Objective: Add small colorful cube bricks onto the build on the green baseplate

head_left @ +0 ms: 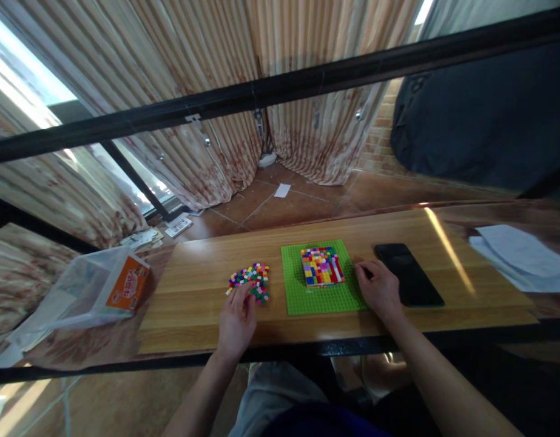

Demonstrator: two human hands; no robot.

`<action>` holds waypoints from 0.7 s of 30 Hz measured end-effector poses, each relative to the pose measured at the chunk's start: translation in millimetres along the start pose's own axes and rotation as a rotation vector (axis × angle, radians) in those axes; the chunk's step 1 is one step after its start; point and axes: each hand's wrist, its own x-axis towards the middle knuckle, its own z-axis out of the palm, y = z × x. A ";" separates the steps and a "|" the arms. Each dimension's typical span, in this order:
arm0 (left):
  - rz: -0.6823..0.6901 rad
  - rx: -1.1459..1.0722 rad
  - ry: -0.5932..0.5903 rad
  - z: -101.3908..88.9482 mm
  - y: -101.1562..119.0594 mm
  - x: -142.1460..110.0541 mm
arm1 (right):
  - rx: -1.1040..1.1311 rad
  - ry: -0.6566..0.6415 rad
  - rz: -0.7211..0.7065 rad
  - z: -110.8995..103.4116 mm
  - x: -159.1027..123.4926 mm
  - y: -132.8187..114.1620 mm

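Note:
A green studded baseplate (294, 301) lies on the wooden tabletop, carrying a block of small multicoloured building bricks (323, 267) fitted together. To its left is a loose pile of small bricks (256, 278) in mixed colours. My left hand (236, 318) reaches over the near edge of this pile, fingers stretched down and the thumb apart; a brick under the fingertips would be hidden. At the baseplate's right edge rests my right hand (378, 288), fingers curled in and the thumb close to the forefinger. Whatever it may hold is too small or hidden to make out.
A black tablet (411, 276) lies just right of my right hand. White papers (525, 252) are at the far right. On the left stands a clear plastic bin (86, 291) with an orange label. A dark metal bar (298, 91) crosses beyond the table, before curtains (207, 54).

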 end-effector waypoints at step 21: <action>-0.151 0.227 -0.090 -12.5 -18.9 -17.0 | -0.069 0.030 -0.047 2.5 -0.7 7.1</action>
